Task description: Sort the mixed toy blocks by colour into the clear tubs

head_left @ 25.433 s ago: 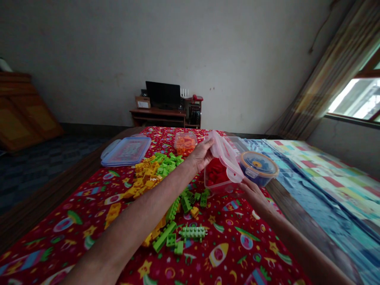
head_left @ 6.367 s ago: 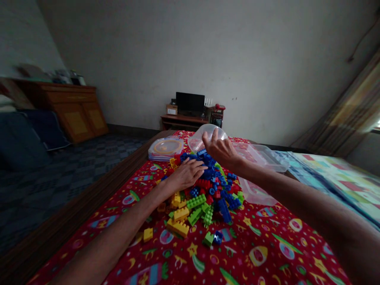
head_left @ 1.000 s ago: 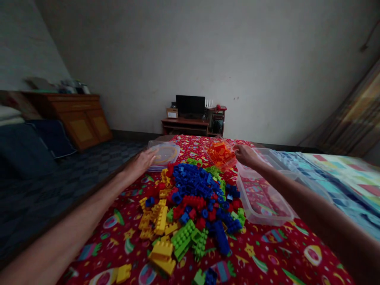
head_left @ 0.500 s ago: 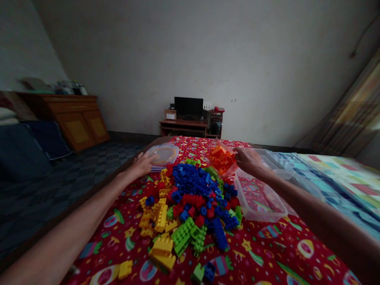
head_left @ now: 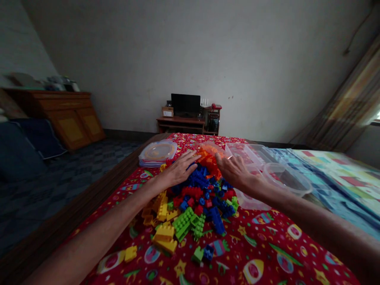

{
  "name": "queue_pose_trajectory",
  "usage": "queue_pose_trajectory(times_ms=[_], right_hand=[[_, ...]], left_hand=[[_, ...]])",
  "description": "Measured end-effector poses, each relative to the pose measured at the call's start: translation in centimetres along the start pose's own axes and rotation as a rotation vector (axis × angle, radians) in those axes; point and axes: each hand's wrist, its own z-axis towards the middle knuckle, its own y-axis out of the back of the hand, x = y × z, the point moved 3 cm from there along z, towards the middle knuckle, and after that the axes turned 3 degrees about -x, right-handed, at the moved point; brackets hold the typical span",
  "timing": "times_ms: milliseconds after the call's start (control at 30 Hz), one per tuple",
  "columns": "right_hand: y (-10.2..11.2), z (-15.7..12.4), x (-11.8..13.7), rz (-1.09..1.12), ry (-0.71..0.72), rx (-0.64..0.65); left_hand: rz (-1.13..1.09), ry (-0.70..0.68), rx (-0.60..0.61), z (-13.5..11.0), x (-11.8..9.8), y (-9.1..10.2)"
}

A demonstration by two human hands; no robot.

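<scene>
A heap of toy building bricks in blue, red, green and yellow lies in front of me on the red patterned cloth. At its far side, orange bricks sit in a clear plastic bag. My left hand reaches over the blue bricks to the bag's left side, its fingers stretched and apart. On the bag's right side, my right hand has its fingers curled at the plastic, gripping it. The right fingertips are partly hidden.
Stacked clear lids lie at the cloth's left edge. Clear plastic boxes and a round tub stand on the right. A loose yellow brick and a small green brick lie nearer. A monitor stands behind.
My left hand has left the stacked lids and moved right, over the heap to the orange bricks. The right hand has come left and closer, and the bag of orange bricks has shifted left.
</scene>
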Motion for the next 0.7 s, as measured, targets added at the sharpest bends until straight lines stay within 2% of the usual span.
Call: queue_pose_trajectory(times_ms=[133,333,433,533,700], right_hand=[[0.9,-0.3,1.8,-0.017,0.022,0.081],[0.2,0.5,2.2,-0.026,0.025,0.048],[-0.4,0.6,1.5,-0.039,0.014,0.026],[-0.4,0.5,0.8,-0.046,-0.02,0.017],[0.3,1.1,0.4,-0.082,-0.058,-0.009]], left_hand=[[-0.009,-0.121,0.009,2.4,-1.3,-1.2],[0.08,-0.21,0.081,4.3,-1.3,-3.5],[0.027,-0.177,0.083,3.7,-1.5,-3.3],[-0.007,-0.182,0.083,2.2,-2.1,-2.4],[0.039,-0.17,0.008,-0.7,-2.9,-0.6]])
